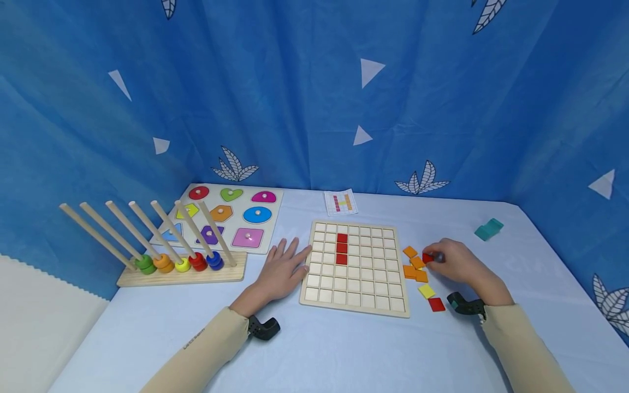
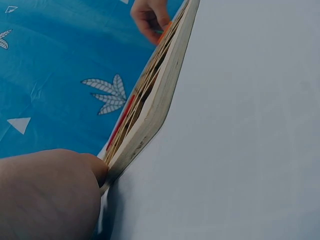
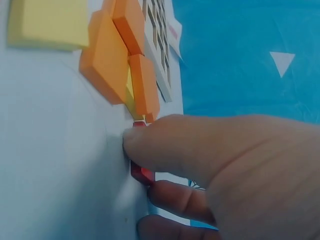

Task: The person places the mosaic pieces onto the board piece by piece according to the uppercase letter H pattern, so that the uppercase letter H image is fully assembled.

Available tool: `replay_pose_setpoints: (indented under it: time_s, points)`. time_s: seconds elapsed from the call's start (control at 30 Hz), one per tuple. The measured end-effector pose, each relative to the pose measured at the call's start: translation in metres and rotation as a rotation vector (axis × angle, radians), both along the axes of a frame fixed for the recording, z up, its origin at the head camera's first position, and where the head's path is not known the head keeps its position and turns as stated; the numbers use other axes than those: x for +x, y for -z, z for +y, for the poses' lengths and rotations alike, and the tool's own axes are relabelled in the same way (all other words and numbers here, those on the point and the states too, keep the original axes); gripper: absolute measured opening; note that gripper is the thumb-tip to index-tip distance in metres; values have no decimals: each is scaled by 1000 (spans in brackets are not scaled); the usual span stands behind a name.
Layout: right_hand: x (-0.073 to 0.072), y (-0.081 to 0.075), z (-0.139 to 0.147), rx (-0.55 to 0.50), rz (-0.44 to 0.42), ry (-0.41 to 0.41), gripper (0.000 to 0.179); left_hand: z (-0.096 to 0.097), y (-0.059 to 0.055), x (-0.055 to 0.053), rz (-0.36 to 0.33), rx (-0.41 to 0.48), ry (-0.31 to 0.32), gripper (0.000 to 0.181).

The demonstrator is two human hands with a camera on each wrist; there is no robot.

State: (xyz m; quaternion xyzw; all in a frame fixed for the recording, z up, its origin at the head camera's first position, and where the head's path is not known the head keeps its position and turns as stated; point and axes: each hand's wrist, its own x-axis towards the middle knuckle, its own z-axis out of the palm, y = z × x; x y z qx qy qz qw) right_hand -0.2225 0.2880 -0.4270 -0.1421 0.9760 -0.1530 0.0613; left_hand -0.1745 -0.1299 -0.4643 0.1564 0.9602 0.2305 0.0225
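Note:
My left hand lies with fingers spread beside the wooden grid board, its thumb and index finger right at the left rim. In the left wrist view the thumb meets the corner of the board. Three red tiles sit in one column of the grid. Right of the board, my right hand pinches a red square tile between thumb and fingers, close over the table. Around it are several loose orange tiles, a yellow tile and another red tile.
A small pattern card lies behind the board. On the left stand a peg stand with coloured rings and a shape puzzle board. A teal piece lies at the far right. Blue curtain rises behind the table.

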Motion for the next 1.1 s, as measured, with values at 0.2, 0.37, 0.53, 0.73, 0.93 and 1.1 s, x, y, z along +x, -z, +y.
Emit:
replay_pose_setpoints:
  time_s: [0.2, 0.37, 0.53, 0.73, 0.93, 1.1]
  points:
    - [2, -3, 1, -7, -11, 3, 35, 0, 0, 0, 5, 3, 0, 55]
    - [2, -3, 1, -15, -6, 11, 34, 0, 1, 0, 7, 6, 0, 56]
    - [1, -4, 1, -24, 23, 13, 34, 0, 1, 0, 8, 4, 0, 55]
    - [3, -12, -6, -64, 66, -2, 32, -1, 2, 0, 10, -3, 3, 55]
    - [3, -23, -29, -105, 92, -87, 29, -2, 2, -2, 5, -4, 0, 55]
    - [3, -26, -52, -112, 94, -174, 28, -1, 2, -2, 0, -6, 4, 56]
